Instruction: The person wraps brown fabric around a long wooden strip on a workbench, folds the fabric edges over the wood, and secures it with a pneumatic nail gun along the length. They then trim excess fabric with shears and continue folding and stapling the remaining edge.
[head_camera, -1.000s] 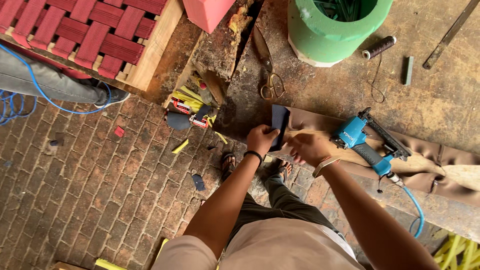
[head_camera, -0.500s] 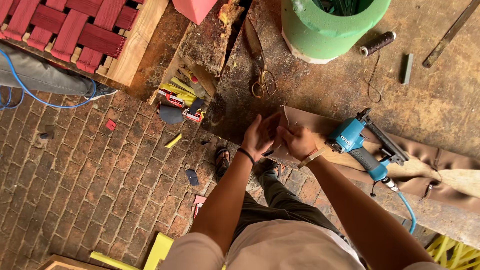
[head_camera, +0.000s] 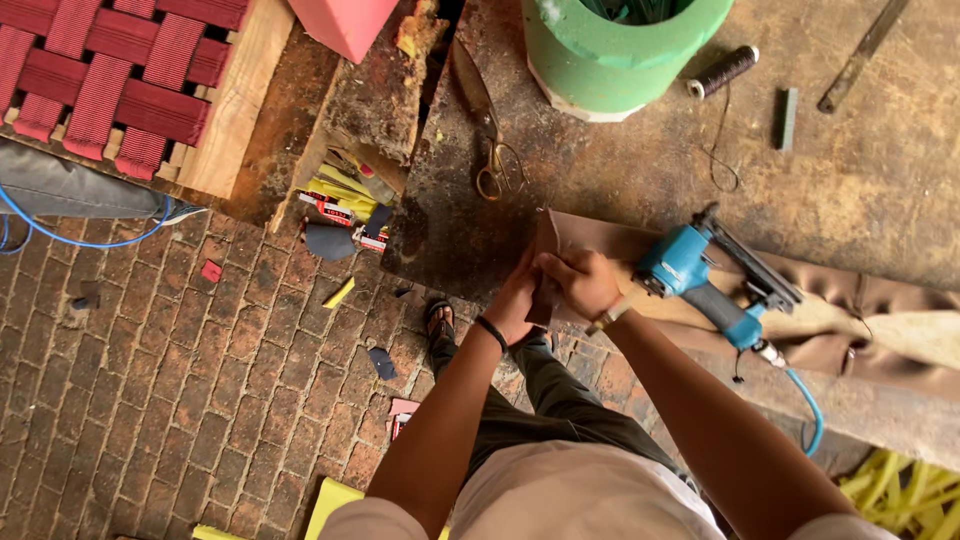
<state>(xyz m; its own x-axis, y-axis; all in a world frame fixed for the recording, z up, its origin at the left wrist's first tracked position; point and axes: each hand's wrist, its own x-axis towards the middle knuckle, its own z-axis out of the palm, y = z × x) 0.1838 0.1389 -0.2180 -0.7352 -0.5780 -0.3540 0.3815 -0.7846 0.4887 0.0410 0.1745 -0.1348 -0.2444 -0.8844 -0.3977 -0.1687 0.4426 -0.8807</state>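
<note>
Currently, both hands meet at the desk's front edge: left hand (head_camera: 517, 300) and right hand (head_camera: 585, 283) have fingers clenched on a brown leather strip (head_camera: 590, 238). Risk: the strip may slip, and the blue staple gun (head_camera: 705, 280) just beside could be knocked off.

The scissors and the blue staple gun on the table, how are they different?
The scissors are thin, dull metal with yellowish handle loops; the staple gun is chunky and bright blue. The scissors lie free with no cord, while the staple gun has a blue hose at its handle end. The scissors lie further from the hands; the staple gun is beside the right hand. Both rest untouched on the worn table.
</note>
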